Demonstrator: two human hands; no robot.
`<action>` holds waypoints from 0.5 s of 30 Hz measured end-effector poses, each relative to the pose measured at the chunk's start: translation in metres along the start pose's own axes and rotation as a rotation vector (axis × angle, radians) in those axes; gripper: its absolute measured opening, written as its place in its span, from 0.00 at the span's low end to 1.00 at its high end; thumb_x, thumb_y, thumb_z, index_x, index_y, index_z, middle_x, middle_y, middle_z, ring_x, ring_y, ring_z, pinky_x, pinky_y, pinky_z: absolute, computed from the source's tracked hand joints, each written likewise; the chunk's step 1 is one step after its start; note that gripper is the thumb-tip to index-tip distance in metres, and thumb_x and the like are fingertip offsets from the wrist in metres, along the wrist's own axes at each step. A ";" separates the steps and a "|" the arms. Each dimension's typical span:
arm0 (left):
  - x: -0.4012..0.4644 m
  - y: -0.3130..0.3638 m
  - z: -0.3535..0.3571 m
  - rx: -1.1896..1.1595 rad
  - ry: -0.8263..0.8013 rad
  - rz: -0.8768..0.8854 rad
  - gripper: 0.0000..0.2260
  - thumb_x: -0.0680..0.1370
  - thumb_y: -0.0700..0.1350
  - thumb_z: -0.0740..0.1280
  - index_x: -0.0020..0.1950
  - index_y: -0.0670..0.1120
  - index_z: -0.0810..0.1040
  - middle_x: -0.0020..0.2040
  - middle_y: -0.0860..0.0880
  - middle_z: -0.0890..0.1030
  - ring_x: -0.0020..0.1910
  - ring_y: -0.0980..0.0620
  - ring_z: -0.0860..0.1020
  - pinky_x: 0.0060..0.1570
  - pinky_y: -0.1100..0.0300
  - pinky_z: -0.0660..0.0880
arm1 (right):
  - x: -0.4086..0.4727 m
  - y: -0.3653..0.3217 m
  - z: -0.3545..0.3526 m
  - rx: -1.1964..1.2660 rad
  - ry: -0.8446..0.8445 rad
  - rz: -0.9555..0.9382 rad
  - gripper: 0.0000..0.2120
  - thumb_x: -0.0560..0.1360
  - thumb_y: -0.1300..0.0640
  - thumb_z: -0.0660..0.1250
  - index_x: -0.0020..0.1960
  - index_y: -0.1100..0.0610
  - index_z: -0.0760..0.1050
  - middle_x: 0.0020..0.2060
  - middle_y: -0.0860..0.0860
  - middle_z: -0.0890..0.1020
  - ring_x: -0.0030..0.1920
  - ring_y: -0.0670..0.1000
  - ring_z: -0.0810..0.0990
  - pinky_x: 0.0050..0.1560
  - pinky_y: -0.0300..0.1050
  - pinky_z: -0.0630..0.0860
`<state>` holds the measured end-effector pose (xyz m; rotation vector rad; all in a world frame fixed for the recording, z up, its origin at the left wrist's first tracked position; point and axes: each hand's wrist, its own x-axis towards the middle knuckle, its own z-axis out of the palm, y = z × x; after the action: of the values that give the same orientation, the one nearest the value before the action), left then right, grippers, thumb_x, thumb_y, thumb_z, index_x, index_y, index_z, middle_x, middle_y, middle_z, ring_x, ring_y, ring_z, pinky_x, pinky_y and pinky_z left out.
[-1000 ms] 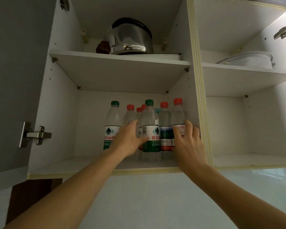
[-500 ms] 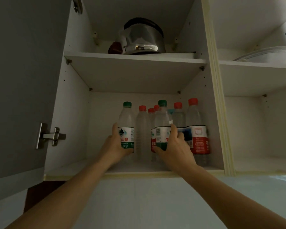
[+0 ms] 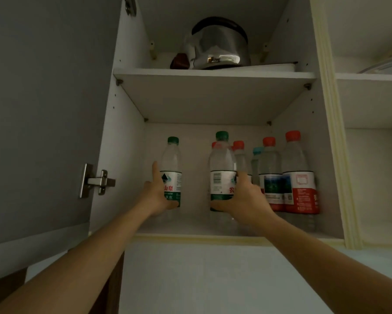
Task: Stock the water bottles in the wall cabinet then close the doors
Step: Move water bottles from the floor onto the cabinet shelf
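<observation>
Up in the wall cabinet (image 3: 122,155), both arms reach onto the lower shelf. Her or his left hand (image 3: 158,193) is wrapped around a green-capped bottle (image 3: 171,168) standing alone toward the left wall, thumb raised along its side. Well apart from it, the right hand (image 3: 244,198) grips a second green-capped bottle (image 3: 221,168) at the label. Just behind and to the right of that one crowd the rest: red-capped bottles (image 3: 299,177) with red labels against the right wall, one blue-capped bottle (image 3: 256,159) tucked between them, more red caps half hidden at the back. On the upper shelf sits a shiny steel kettle (image 3: 220,46) with a small dark object (image 3: 180,61) beside it. The grey door (image 3: 43,109) hangs open on the left, its hinge (image 3: 97,181) showing
</observation>
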<state>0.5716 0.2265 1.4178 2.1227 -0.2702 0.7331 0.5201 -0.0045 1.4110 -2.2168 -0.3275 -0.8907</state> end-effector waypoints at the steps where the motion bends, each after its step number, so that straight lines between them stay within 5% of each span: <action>1: -0.001 -0.004 -0.003 0.032 0.020 0.002 0.62 0.70 0.36 0.79 0.79 0.55 0.29 0.71 0.37 0.70 0.64 0.38 0.76 0.63 0.40 0.75 | 0.002 -0.004 0.005 0.019 -0.024 -0.020 0.34 0.66 0.48 0.82 0.63 0.49 0.65 0.55 0.48 0.80 0.53 0.52 0.82 0.51 0.51 0.84; 5: -0.001 -0.016 -0.013 0.129 0.079 -0.035 0.59 0.72 0.39 0.78 0.80 0.53 0.30 0.71 0.36 0.71 0.64 0.39 0.75 0.65 0.42 0.74 | 0.013 -0.022 0.027 0.066 -0.150 -0.067 0.34 0.66 0.50 0.82 0.65 0.50 0.67 0.53 0.45 0.80 0.50 0.47 0.81 0.45 0.39 0.79; 8: 0.001 -0.013 -0.016 0.170 0.042 -0.063 0.57 0.74 0.41 0.77 0.80 0.51 0.31 0.71 0.37 0.71 0.64 0.40 0.75 0.65 0.44 0.74 | 0.029 -0.034 0.039 0.053 -0.238 -0.037 0.34 0.67 0.53 0.82 0.66 0.53 0.67 0.56 0.49 0.80 0.55 0.51 0.81 0.57 0.49 0.82; 13: 0.012 -0.018 -0.019 0.224 0.087 -0.087 0.52 0.76 0.45 0.75 0.81 0.48 0.34 0.68 0.36 0.74 0.61 0.40 0.77 0.60 0.50 0.76 | 0.057 -0.050 0.057 0.058 -0.376 0.062 0.30 0.69 0.58 0.81 0.60 0.55 0.63 0.49 0.51 0.74 0.51 0.53 0.77 0.52 0.52 0.82; 15: 0.018 -0.022 -0.016 0.026 0.104 -0.148 0.42 0.81 0.46 0.69 0.83 0.51 0.40 0.63 0.38 0.77 0.55 0.41 0.80 0.52 0.50 0.81 | 0.068 -0.050 0.068 0.077 -0.421 0.087 0.31 0.69 0.61 0.80 0.61 0.55 0.62 0.54 0.54 0.74 0.55 0.56 0.77 0.54 0.56 0.82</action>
<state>0.5896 0.2536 1.4212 2.0959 -0.0468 0.7606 0.5807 0.0767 1.4496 -2.3152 -0.4475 -0.3521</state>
